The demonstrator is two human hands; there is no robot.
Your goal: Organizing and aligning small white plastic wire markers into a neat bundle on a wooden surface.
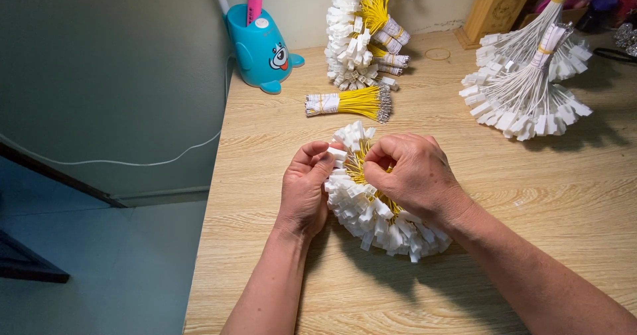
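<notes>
While hands (pixel 358 176) pinch connectors (pixel 371 212), wire bundles (pixel 352 103) lie beyond

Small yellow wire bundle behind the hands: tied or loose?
Tied. The small yellow wire bundle lies flat on the wooden table, wires gathered tight with a white band wrapped near its left end.

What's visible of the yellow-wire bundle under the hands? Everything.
The yellow-wire bundle is a curved fan of thin yellow wires, each ending in a white plastic connector along the outer edge. It lies flat on the wooden table. The left hand pinches one connector at its upper end; the right hand rests on the wires.
</notes>
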